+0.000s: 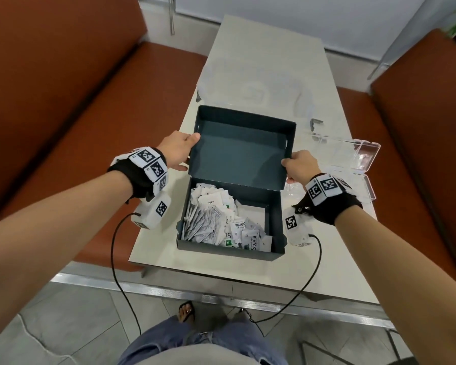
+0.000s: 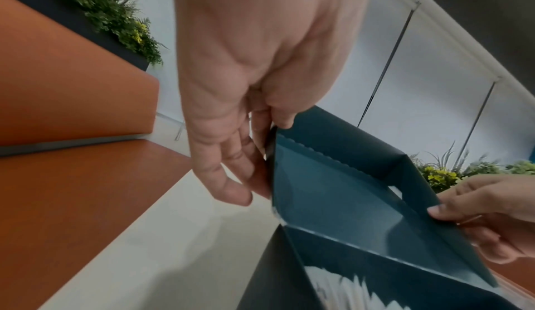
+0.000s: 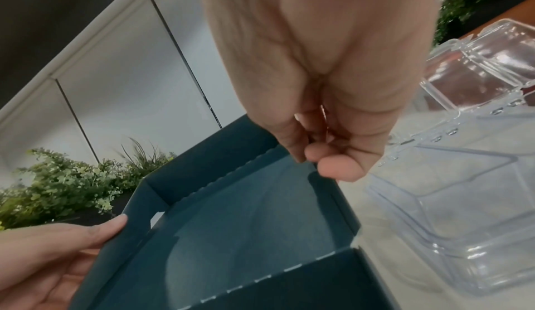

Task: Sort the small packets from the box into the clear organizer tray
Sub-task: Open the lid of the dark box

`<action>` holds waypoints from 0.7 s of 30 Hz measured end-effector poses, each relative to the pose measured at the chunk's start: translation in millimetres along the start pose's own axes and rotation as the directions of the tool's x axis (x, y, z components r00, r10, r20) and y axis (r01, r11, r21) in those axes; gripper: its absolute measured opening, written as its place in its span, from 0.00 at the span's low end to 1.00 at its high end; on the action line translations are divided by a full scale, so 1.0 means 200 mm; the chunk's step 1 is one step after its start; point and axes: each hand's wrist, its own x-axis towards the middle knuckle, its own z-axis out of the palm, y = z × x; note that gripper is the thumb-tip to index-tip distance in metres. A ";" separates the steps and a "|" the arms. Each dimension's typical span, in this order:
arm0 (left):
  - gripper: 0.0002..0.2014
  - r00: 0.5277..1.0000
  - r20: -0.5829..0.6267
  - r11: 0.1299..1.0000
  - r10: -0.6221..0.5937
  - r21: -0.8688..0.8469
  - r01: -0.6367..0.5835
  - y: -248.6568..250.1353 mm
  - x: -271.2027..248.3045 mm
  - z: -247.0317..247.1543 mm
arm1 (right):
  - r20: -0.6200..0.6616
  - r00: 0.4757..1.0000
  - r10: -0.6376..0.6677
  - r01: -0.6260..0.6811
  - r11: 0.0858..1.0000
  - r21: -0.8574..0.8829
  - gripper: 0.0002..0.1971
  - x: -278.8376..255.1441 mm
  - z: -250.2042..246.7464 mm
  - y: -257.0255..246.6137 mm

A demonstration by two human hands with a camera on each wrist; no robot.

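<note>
My left hand [image 2: 246,67] fills the left wrist view, closest to the lens: thumb over the top edge of the box lid [image 2: 347,200], fingers [image 2: 231,170] spread down its outer left side, so the lid edge is pinched. My right hand [image 3: 327,90] fills the right wrist view likewise, thumb and curled fingers clamped on the lid's right edge.

Head view: both hands hold the lid tilted up and back, hinged at the far wall of the dark teal box [image 1: 229,248]. The box sits on the pale surface [image 1: 261,48] near its front edge. Small white packets [image 1: 216,222] lie heaped inside, mostly left and front; some read "Stevia", one "Pepper".

Only the head view shows packet print; the left wrist view gives a blurred white strip of them at the bottom, the right wrist view none.

The clear organizer tray [image 3: 451,212] lies just right of the box, well shown in the right wrist view, lid flaps open. In the head view it is partly behind my right hand. The left wrist view does not show it.

Orange bench seats [image 1: 63,101] flank the surface.
</note>
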 end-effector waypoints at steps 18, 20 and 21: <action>0.23 0.999 -0.032 0.936 0.011 0.352 0.001 0.02 0.07 0.01 | -0.007 0.999 -0.050 0.045 0.948 -0.314 0.16 -0.03 -0.04 -0.11; 0.22 0.982 -0.070 0.873 0.177 0.472 -0.124 0.07 0.05 -0.02 | -0.018 0.982 -0.190 0.177 0.941 -0.289 0.15 -0.07 -0.05 -0.19; 0.21 0.967 -0.066 0.855 0.247 0.484 -0.186 0.09 0.03 -0.02 | 0.014 0.969 -0.249 0.243 0.933 -0.265 0.14 -0.11 -0.04 -0.23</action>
